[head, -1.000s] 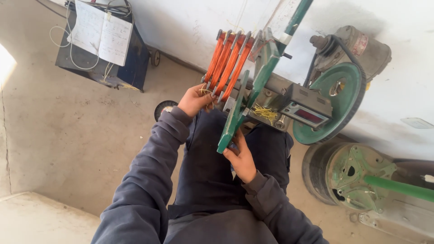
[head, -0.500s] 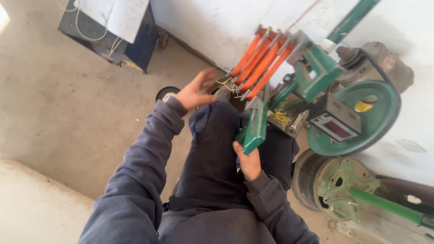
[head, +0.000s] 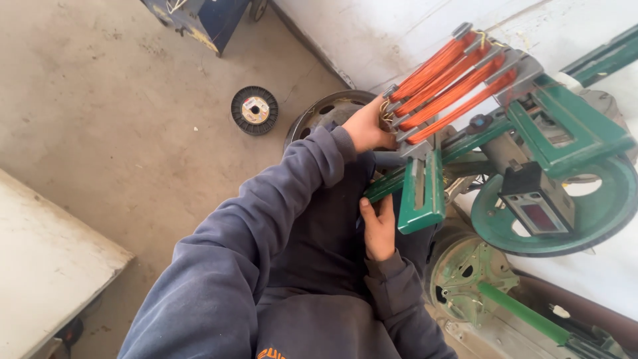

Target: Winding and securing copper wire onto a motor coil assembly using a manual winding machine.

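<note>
Left hand (head: 367, 126) gripping end of orange wire coils (head: 452, 73); right hand (head: 380, 229) open, flat under green frame (head: 422, 193).

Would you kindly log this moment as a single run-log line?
left hand: at orange wire coils | right hand: under green frame arm | wire spool: on floor

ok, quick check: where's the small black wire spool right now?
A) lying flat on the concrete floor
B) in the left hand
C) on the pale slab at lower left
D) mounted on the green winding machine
A: the black wire spool lies flat on the concrete floor, apart from both hands.
</note>
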